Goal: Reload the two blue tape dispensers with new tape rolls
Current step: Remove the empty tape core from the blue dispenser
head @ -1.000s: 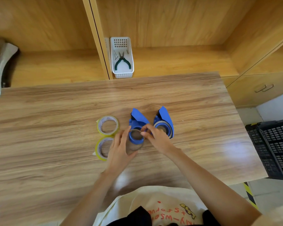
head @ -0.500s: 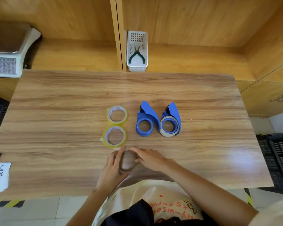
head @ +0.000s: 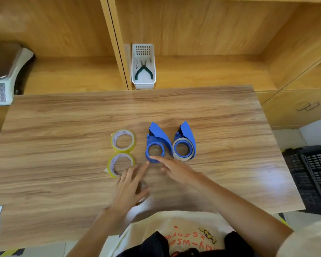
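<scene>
Wooden table (head: 63,127) filled mid-frame, two blue dispensers (head: 155,145) (head: 184,145) centre beside two yellow rolls (head: 123,140) (head: 120,164) staged left for reloading, right hand (head: 174,168) fingers apart reaching the coreless dispenser, left hand (head: 130,186) spread, grip unclear.

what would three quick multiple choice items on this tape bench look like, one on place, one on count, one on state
1. Where do the pliers lie?
A. in the white basket on the shelf
B. on the table
C. in the left hand

2. How many yellow tape rolls are on the table?
A. one
B. two
C. four

3. What is on the hub of the left dispenser?
A. a full yellow roll
B. a grey core
C. nothing

Answers: 1 A, green handles show inside the basket. 2 B, far roll and near roll. 3 C, its blue hub is bare, while the right dispenser carries a grey ring.
</scene>
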{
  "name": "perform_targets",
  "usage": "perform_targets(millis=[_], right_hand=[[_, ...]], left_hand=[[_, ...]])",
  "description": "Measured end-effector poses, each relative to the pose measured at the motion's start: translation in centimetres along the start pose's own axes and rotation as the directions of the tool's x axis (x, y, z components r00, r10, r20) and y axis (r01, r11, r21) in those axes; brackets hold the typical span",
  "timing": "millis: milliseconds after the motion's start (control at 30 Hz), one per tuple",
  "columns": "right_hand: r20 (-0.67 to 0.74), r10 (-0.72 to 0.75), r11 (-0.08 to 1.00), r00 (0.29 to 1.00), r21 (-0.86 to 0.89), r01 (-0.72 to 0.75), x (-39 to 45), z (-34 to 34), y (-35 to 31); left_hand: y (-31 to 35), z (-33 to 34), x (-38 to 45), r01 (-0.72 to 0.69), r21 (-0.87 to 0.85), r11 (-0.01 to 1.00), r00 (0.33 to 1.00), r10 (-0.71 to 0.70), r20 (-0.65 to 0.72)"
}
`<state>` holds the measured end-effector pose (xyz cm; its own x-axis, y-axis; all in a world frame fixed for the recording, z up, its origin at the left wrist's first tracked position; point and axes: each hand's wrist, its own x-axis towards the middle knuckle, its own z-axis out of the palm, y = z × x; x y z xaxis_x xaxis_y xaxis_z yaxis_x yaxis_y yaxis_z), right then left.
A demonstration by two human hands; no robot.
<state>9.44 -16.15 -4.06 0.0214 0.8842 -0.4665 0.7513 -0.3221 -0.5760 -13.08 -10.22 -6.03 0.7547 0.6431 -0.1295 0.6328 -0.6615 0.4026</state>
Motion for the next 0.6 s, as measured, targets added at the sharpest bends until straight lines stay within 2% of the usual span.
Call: perform_targets(millis=[167, 267, 333, 467, 600], right_hand=[[-0.168, 0.129, 0.987, 0.977, 0.115, -0.11, -0.3, -3.2, 3.6], [-0.346, 0.249, 0.965, 0.904, 0.168, -0.202, -0.9, -5.1, 5.5], [-0.408, 0.324, 0.946, 0.854, 0.172, -0.276, -1.4, -6.0, 6.5], [-0.369, 0.425, 0.905, 0.827, 0.153, -0.396, -1.7, -6.5, 8.0], [-0.305, 0.448, 0.893, 0.84, 0.203, -0.402, -1.3, -6.0, 8.9]], left_hand=[[2.7, -0.6, 6.7, -0.16, 0.125, 0.979, 0.987, 0.163, -0.015], [4.4, -0.3, 10.8, -0.229, 0.145, 0.963, 0.972, 0.233, -0.011], [5.6, 0.4, 13.4, -0.266, 0.132, 0.955, 0.964, 0.266, 0.015], [8.0, 2.1, 16.4, -0.254, 0.211, 0.944, 0.963, 0.226, 0.15], [10.4, 3.2, 17.2, -0.199, 0.287, 0.937, 0.953, 0.117, 0.28]])
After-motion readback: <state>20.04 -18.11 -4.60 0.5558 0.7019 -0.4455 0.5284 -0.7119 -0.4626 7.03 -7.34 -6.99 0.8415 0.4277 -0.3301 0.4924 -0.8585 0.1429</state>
